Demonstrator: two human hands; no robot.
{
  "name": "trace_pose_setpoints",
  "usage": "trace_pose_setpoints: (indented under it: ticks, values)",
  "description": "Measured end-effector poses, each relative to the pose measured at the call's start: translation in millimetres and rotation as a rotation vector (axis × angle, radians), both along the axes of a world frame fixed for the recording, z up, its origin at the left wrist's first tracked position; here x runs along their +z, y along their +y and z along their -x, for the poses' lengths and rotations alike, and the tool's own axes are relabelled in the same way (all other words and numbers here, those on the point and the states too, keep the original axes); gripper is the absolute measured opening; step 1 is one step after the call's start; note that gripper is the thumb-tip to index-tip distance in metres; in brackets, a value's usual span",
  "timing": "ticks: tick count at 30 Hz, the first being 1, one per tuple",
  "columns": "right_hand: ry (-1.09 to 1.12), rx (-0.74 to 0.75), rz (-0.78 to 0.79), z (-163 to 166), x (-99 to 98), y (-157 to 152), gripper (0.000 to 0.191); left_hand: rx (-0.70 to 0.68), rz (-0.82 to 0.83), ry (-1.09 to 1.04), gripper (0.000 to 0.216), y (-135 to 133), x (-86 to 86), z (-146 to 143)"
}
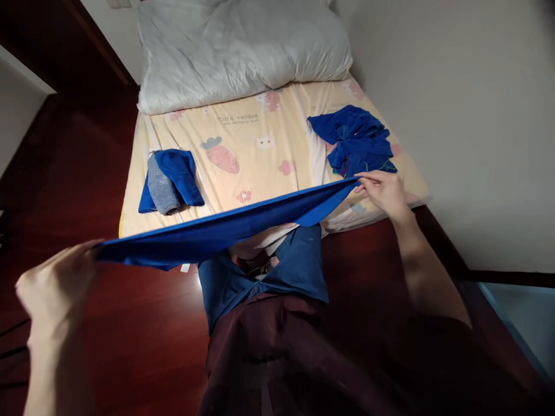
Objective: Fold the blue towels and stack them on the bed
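Observation:
A blue cloth [243, 228] is stretched taut in the air between my two hands, its upper edge slanting up to the right and the rest hanging below. My left hand [60, 283] is closed on the left corner, over the floor at the left; it is slightly blurred. At the right corner, my right hand [381, 190] pinches the cloth between thumb and fingers near the bed's front edge. Folded blue cloths [184, 176] lie on the bed at the left with a folded grey cloth [162, 188]. A crumpled heap of blue cloths [359, 138] lies just beyond my right hand.
The low bed [269, 141] has a cream sheet printed with rabbits and carrots. Across its far end lies a thick pale quilt [243, 52]. A wall [468, 115] runs along the right side. Dark red wooden floor [143, 341] surrounds my legs.

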State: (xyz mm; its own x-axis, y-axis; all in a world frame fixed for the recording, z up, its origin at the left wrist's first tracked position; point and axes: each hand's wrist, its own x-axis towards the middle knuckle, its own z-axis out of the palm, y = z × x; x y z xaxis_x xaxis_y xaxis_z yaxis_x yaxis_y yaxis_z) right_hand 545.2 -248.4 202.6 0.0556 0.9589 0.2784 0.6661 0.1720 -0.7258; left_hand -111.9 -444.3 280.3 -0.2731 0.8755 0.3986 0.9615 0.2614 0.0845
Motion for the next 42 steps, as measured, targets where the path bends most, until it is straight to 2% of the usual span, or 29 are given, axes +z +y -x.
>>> trace_pose_setpoints:
  ticks: [1,3,7,10,12,14,16,18,22,24,27,30,33,36,39,42]
  values:
    - [0.031,-0.032,-0.006,-8,8.1,6,0.02,0.031,-0.013,0.015,0.036,16,-2.2,-2]
    - [0.087,-0.106,-0.014,-22,21.9,16,0.023,-0.024,-0.003,-0.002,0.039,51,-1.5,-11]
    - [0.149,-0.242,-0.039,-40,42.2,27,0.027,-0.153,-0.092,-0.081,0.047,108,16.5,-35]
    - [0.184,-0.274,-0.074,-45,49.5,23,0.026,-0.259,-0.142,-0.108,0.046,125,28.5,-47]
    - [0.18,-0.299,-0.089,-48,50.0,14,0.023,-0.277,-0.167,-0.115,0.047,125,30.3,-49]
    - [0.166,-0.285,-0.032,-54,48.4,2,0.02,-0.276,-0.146,-0.119,0.049,119,27.8,-47]
    - [0.163,-0.197,0.106,-64,46.3,-10,0.017,-0.273,-0.057,-0.126,0.049,110,23.8,-40]
    - [0.157,-0.099,0.267,-77,45.1,-20,0.017,-0.275,0.137,-0.134,0.052,100,20.6,-29]
    - [0.142,-0.057,0.454,-104,49.3,-30,0.032,-0.263,0.566,-0.194,0.08,87,20.1,4]
    - [0.143,-0.08,0.493,-113,55.1,-33,0.033,-0.287,0.696,-0.246,0.086,85,21.8,23]
    - [0.119,-0.128,0.495,-116,65.2,-35,0.026,-0.325,0.839,-0.281,0.083,88,23.7,45]
    - [0.12,-0.151,0.474,-107,69.8,-28,0.018,-0.344,0.899,-0.296,0.079,102,22.6,48]
    - [0.178,-0.168,0.476,-91,63.0,-7,0.009,-0.365,0.897,-0.32,0.074,129,20.0,25]
    - [0.284,-0.166,0.423,-71,49.1,30,0.01,-0.344,0.846,-0.369,0.061,162,20.9,-15]
    - [0.235,-0.145,0.348,-54,43.8,71,0.011,-0.298,0.683,-0.383,0.058,195,30.9,-49]
    - [0.031,-0.199,0.174,-46,57.5,102,0.005,-0.327,0.419,-0.347,0.07,221,48.7,-63]
